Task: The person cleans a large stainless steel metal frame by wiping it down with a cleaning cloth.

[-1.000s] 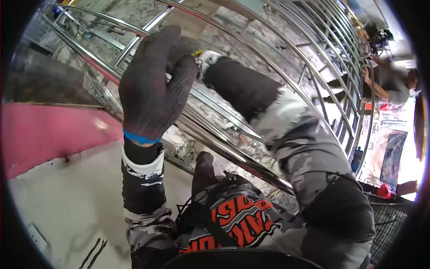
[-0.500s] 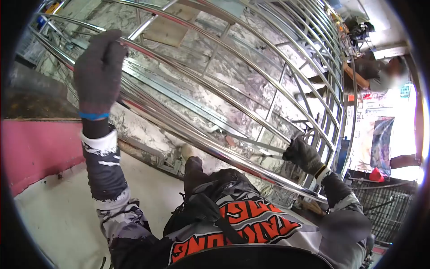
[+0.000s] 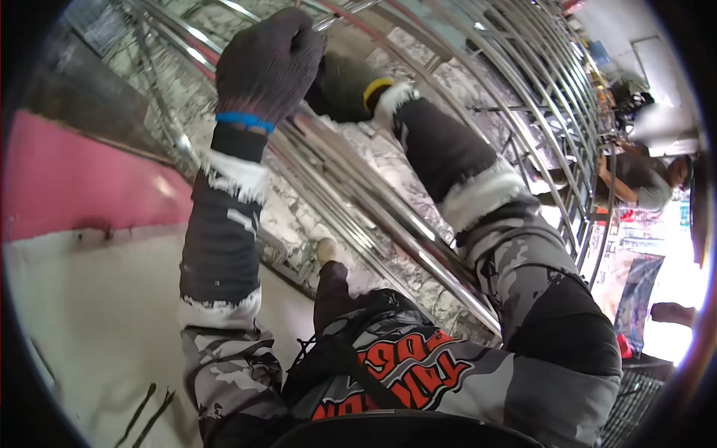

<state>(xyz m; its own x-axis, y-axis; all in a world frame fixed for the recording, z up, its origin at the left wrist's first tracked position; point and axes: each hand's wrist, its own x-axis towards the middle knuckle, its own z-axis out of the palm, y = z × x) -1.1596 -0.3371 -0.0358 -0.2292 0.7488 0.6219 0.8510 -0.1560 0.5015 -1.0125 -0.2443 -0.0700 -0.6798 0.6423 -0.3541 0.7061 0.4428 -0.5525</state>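
Note:
A large frame of shiny metal tubes (image 3: 463, 293) stretches across the view in front of me. My left hand (image 3: 269, 67), in a dark knit glove with a blue cuff band, is closed around a tube near the frame's upper left part. Close beside it is my right hand (image 3: 345, 86), in a dark glove with a yellow cuff band. The left hand hides the right hand's fingertips, so its grip does not show.
Past the frame's right side is another person (image 3: 642, 183), with an arm at the tubes. A pink panel (image 3: 89, 179) stands at left above a pale surface (image 3: 119, 299). The floor (image 3: 373, 153) beneath the tubes is blotched white and grey. My foot (image 3: 326, 251) shows below.
My right hand has left the frame's lower right part and come up beside my left hand. The left hand and the frame appear further right and higher as the view has shifted.

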